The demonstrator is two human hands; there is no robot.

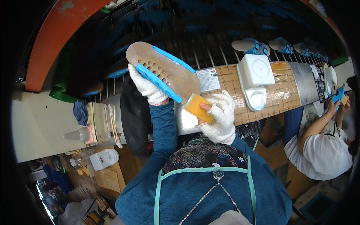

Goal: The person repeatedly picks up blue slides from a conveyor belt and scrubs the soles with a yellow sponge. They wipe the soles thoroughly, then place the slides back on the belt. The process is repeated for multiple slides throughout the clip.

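the left hand [148, 88], in a white knit glove, is gripping a tan sandal sole [165, 71] by its long edge, fingers closed around the blue strap [157, 83] side; the sole is being held up in the air above the bench edge [225, 75], perforated face toward the camera, heel end tilting up and to the left; the right hand [221, 116], also gloved, is pinching a yellow sponge block [198, 108] between thumb and fingers, clamped firmly on it; the block is touching the lower toe end of the sole; judging from this, the wiping is underway at the toe end, with the rest of the face yet to be covered; finished sandals [251, 45] are resting on the rack [195, 37] beyond; a co-worker [322, 146] is sitting to the right.
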